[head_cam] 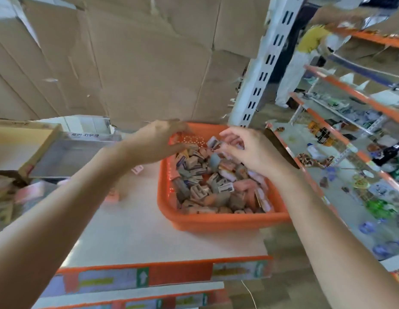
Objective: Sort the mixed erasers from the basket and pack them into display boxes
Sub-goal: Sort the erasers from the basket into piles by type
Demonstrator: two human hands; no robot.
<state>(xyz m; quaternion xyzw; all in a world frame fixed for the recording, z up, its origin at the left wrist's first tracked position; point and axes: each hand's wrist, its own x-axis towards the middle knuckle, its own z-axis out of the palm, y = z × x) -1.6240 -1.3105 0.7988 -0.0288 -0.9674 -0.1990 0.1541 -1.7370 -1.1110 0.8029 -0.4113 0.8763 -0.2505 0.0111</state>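
An orange plastic basket (216,221) sits on a white shelf board, heaped with mixed erasers (207,184) in pink, brown and blue wrappers. My left hand (158,143) hovers over the basket's far left corner, fingers curled; what it holds, if anything, is hidden. My right hand (245,150) is over the far right of the pile, fingertips pinched around small pink erasers (236,141). An open grey display box (67,157) stands to the left of the basket. A loose pink eraser (137,169) lies on the board beside my left wrist.
Flattened cardboard (127,59) covers the wall behind. A white slotted upright (258,70) rises at the right of the basket. Orange-edged shelves (341,139) with assorted goods fill the right side. A person (303,59) stands in the far aisle. Pink packets (26,192) lie at the left.
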